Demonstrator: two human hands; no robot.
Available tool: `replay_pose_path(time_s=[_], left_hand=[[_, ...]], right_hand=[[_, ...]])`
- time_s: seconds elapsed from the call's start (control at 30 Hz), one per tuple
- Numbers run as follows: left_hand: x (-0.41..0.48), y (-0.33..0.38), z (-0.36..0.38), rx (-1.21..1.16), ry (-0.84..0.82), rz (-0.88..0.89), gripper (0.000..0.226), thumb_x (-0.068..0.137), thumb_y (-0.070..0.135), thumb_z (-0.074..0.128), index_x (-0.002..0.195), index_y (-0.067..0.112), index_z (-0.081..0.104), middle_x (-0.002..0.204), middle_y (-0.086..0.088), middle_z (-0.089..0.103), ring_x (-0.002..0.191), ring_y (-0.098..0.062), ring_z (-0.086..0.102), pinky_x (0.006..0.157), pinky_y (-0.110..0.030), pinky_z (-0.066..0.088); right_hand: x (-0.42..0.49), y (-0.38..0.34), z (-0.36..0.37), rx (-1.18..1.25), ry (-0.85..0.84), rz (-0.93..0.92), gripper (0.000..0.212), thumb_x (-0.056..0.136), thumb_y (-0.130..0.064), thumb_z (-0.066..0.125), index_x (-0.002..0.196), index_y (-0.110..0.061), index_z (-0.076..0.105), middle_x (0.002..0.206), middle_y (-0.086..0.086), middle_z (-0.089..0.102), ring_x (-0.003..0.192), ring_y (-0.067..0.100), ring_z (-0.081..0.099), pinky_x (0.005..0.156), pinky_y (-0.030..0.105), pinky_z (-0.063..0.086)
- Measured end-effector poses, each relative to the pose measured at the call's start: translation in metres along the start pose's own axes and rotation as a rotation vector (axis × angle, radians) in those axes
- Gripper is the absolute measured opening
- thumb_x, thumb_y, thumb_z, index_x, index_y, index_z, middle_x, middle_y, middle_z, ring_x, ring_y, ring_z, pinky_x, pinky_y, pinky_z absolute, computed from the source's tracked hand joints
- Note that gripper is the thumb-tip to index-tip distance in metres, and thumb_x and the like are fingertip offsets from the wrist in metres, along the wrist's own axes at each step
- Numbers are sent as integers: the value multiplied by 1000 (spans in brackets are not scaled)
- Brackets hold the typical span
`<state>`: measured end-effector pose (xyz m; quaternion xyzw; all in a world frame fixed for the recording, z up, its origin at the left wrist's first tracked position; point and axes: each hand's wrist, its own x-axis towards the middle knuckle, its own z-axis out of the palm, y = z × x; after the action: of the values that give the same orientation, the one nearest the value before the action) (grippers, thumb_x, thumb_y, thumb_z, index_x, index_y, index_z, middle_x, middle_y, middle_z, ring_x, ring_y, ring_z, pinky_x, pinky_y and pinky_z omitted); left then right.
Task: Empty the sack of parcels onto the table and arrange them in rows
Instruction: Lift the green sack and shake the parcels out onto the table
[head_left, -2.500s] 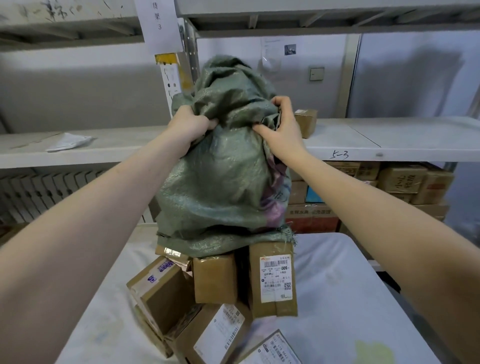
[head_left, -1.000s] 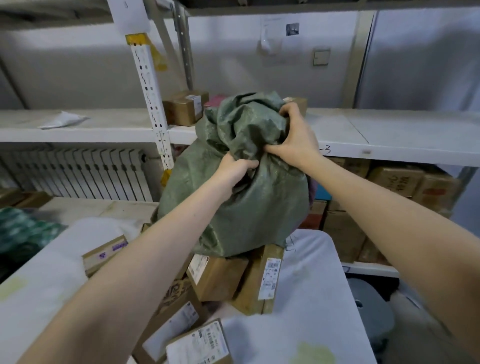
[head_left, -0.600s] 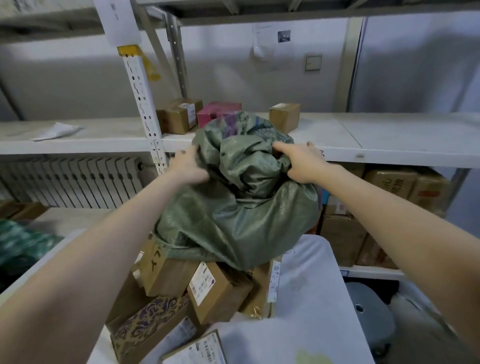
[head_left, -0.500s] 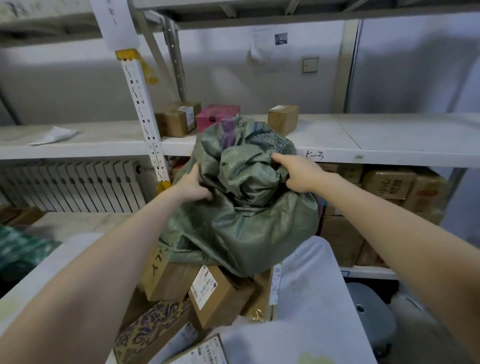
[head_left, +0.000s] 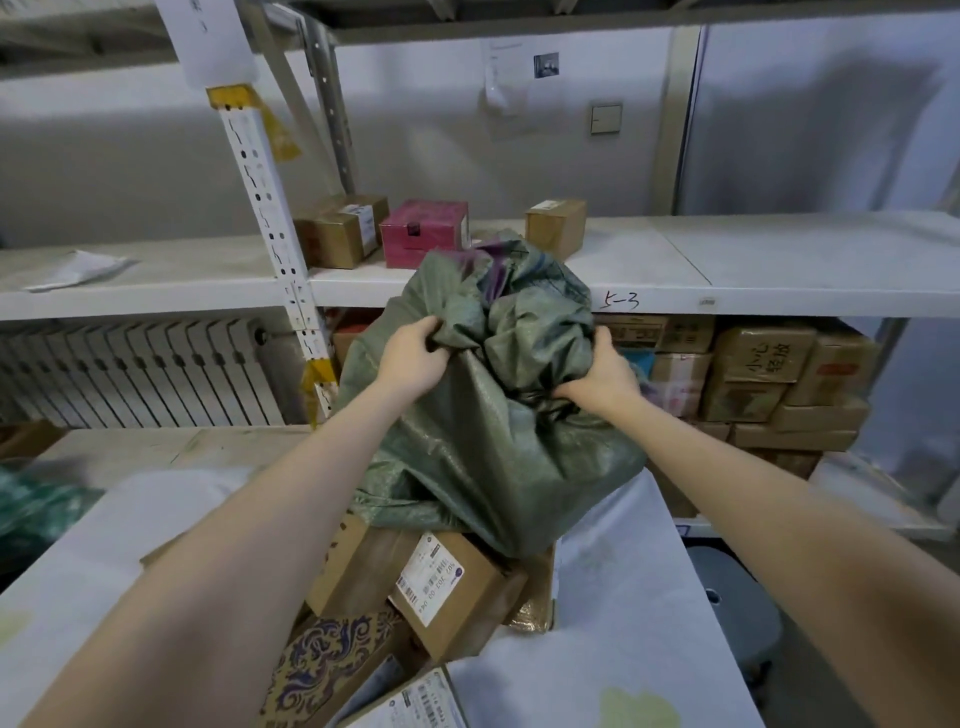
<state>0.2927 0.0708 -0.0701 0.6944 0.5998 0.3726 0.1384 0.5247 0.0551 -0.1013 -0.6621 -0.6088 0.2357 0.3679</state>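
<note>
The green sack (head_left: 498, 447) sits upended on a heap of parcels (head_left: 441, 582) on the table (head_left: 623, 649). The left hand (head_left: 415, 358) and right hand (head_left: 602, 371) each clutch its bunched cloth. A hard tug could spill boxes off the table's near edge.

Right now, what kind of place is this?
Probably a parcel depot or sorting room: labelled cardboard parcels lie heaped under a green sack, and metal shelves hold stacked boxes.
</note>
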Motion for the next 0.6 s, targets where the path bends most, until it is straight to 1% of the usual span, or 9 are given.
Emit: replay_pose_path(time_s=[0.07,0.17,0.27,0.37,0.43,0.47,0.53,0.57,0.6], left_hand=[[-1,9,3,-95,4,-11,35,94,13,51,129,12,59,129,-8,61,122,-26,53,102,-33,40],[1,24,1,-294,16,-68,39,95,11,48,134,12,54,131,-8,59,123,-24,52,106,-37,40],[3,31,1,-376,28,-123,37,96,9,45,132,13,53,128,-9,59,120,-26,53,105,-43,42],[-1,32,4,-484,38,-186,28,96,5,43,120,14,55,119,-11,61,114,-28,56,103,-46,44],[-6,33,4,-650,37,-241,25,98,5,43,115,19,53,111,-9,62,108,-26,60,96,-45,50],[-8,33,3,-749,42,-267,24,99,6,42,115,20,53,106,-7,64,100,-24,63,88,-40,54],[-11,31,3,-880,85,-326,23,101,7,39,114,18,55,96,-5,66,83,-18,64,71,-32,55],[-11,27,5,-888,108,-351,22,102,8,39,114,17,55,94,-5,66,81,-17,64,70,-32,55],[-12,22,8,-881,122,-376,21,102,9,39,115,16,54,95,-5,66,83,-18,64,73,-33,55]], right_hand=[[4,3,-12,110,47,2,71,72,-18,79,129,-19,37,128,11,56,120,36,52,100,50,44],[9,-9,-33,218,128,-76,57,75,-9,75,121,-19,42,117,3,57,114,30,55,96,49,47],[8,-21,-47,208,157,-158,56,75,-7,72,120,-20,41,110,0,53,109,28,55,92,49,49],[0,-25,-47,154,182,-195,56,75,-7,66,120,-24,39,106,-1,57,102,28,58,86,47,51],[-8,-33,-45,111,255,-293,59,73,-7,62,124,-26,39,110,0,62,102,28,60,82,45,52],[-11,-41,-45,90,293,-358,61,73,-6,60,126,-28,39,114,-1,63,104,28,60,81,43,52],[-9,-57,-42,26,329,-459,64,72,-3,59,127,-30,40,119,-4,63,106,26,61,78,40,51],[-7,-63,-39,-23,321,-494,65,72,-3,58,127,-30,40,121,-4,62,106,27,61,77,41,51],[-5,-66,-34,-85,300,-510,65,72,-2,59,128,-29,39,123,-3,61,106,29,61,76,41,51]])
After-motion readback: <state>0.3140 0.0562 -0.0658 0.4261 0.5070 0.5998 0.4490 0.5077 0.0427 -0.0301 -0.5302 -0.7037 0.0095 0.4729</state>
